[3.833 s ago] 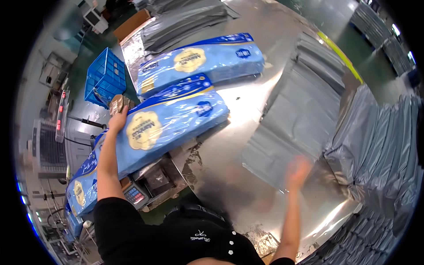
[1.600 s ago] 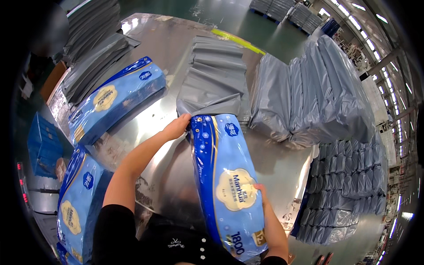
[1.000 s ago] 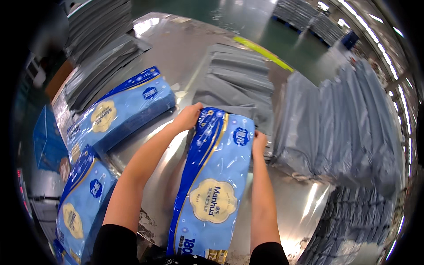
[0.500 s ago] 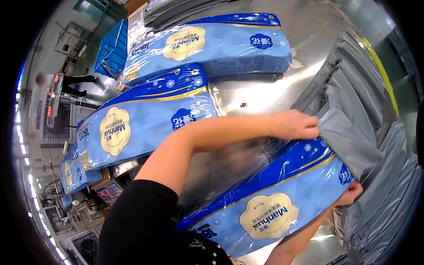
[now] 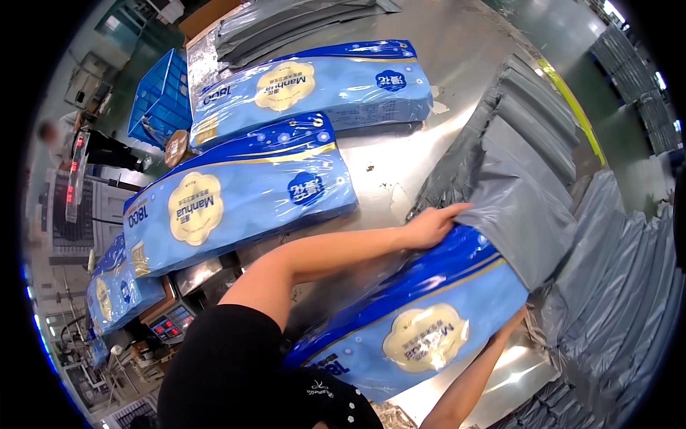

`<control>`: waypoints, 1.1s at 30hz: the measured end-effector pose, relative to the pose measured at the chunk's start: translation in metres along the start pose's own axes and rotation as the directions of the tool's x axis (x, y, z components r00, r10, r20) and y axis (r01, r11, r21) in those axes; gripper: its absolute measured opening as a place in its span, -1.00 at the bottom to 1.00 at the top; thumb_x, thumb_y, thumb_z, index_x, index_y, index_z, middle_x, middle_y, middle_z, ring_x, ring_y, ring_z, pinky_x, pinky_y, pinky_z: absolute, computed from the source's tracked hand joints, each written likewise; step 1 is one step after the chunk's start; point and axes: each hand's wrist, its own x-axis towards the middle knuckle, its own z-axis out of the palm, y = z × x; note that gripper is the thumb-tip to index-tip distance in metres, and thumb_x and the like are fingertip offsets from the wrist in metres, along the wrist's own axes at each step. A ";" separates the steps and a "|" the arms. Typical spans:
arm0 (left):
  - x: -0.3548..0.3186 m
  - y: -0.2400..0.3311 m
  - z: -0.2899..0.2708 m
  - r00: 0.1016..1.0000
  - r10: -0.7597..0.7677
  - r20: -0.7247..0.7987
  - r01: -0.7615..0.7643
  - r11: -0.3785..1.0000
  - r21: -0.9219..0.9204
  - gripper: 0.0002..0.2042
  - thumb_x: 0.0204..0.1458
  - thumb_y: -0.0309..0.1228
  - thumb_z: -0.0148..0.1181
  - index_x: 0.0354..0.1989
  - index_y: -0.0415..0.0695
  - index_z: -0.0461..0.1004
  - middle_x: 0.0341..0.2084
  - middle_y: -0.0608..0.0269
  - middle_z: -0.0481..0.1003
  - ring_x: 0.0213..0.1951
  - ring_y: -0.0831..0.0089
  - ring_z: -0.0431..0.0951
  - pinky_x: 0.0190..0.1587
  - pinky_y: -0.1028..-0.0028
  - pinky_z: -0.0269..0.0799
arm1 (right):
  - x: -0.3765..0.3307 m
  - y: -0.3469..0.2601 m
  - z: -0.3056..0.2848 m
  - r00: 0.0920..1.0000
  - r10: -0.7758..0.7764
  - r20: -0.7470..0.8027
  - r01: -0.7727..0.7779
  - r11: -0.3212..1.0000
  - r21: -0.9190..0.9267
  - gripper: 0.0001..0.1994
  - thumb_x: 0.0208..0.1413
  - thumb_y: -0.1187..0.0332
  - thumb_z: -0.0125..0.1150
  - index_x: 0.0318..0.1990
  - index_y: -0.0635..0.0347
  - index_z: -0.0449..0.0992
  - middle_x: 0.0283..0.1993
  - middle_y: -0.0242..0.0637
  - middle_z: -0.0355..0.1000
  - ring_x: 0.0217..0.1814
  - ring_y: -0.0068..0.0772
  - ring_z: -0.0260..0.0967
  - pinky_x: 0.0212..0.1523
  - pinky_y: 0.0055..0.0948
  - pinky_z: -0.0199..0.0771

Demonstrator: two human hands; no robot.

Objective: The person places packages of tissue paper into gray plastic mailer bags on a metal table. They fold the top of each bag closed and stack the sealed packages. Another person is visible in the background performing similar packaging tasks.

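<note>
A long blue plastic-wrapped toilet paper pack (image 5: 357,357) lies slanted in front of me, with its far right end inside the mouth of a grey plastic mailing bag (image 5: 525,207). My left hand (image 5: 431,226) is closed on the bag's edge at the pack's upper corner, the fingers pointing right. At the lower corner of the same end is my right hand (image 5: 513,322), its fingers hidden behind the pack and bag. Two similar packs, a nearer one (image 5: 250,193) and a farther one (image 5: 357,82), rest at the left and back of the metal table (image 5: 400,164).
Stacked grey bags (image 5: 622,286) cover the right side, with more bags (image 5: 286,32) at the back. A blue crate (image 5: 161,96), a tape roll (image 5: 176,148) and a scale keypad (image 5: 171,325) stand left. Another pack (image 5: 118,293) sits beyond the scale. A person (image 5: 61,139) is farther off.
The bag's mouth has come down over the pack's far end, covering its corner emblem. Both hands have moved left and slightly down in the view. The right hand is now mostly hidden.
</note>
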 end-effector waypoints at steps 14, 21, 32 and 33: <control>-0.429 0.023 -0.053 0.922 -0.278 0.270 0.162 0.910 0.383 -0.71 -0.12 -0.53 0.01 -0.18 -0.16 0.50 -0.39 -0.19 0.49 -0.33 -0.13 0.50 -0.24 0.12 0.44 | -0.418 -0.102 0.001 0.830 0.181 0.528 -0.107 0.980 -0.168 -0.61 -0.15 0.26 0.33 -0.12 0.20 0.52 -0.18 -0.06 0.51 -0.13 -0.19 0.48 -0.08 -0.28 0.45; -0.342 0.076 -0.033 0.998 0.048 -0.050 -0.029 0.946 0.324 -0.84 -0.05 -0.51 0.01 -0.31 -0.25 0.47 -0.53 -0.17 0.47 -0.46 -0.11 0.49 -0.42 0.09 0.39 | -0.330 -0.179 -0.020 0.942 0.172 -0.288 -0.263 0.911 -0.317 -0.73 -0.06 0.25 0.29 -0.54 0.30 0.46 -0.63 -0.10 0.36 -0.60 -0.16 0.33 -0.53 -0.26 0.31; -0.410 -0.028 0.002 0.776 -0.626 -0.077 0.612 0.777 -0.149 -0.86 -0.12 -0.49 0.24 -0.52 -0.27 0.41 -0.68 0.22 0.47 -0.63 0.47 0.55 -0.58 0.49 0.45 | -0.412 -0.156 0.094 0.961 -0.257 0.104 0.275 0.930 -0.243 -0.85 0.10 0.38 0.09 -0.24 0.25 0.47 -0.26 -0.05 0.42 -0.15 0.01 0.36 -0.10 -0.19 0.36; -0.416 -0.029 0.001 0.802 -0.591 -0.081 0.571 0.800 -0.183 -0.84 -0.10 -0.52 0.22 -0.60 -0.24 0.35 -0.68 0.21 0.47 -0.60 0.47 0.57 -0.59 0.49 0.44 | -0.396 -0.151 0.113 0.949 -0.312 0.048 0.311 0.897 -0.313 -0.84 0.11 0.39 0.06 -0.22 0.27 0.47 -0.22 -0.02 0.41 -0.12 0.07 0.33 -0.06 -0.15 0.34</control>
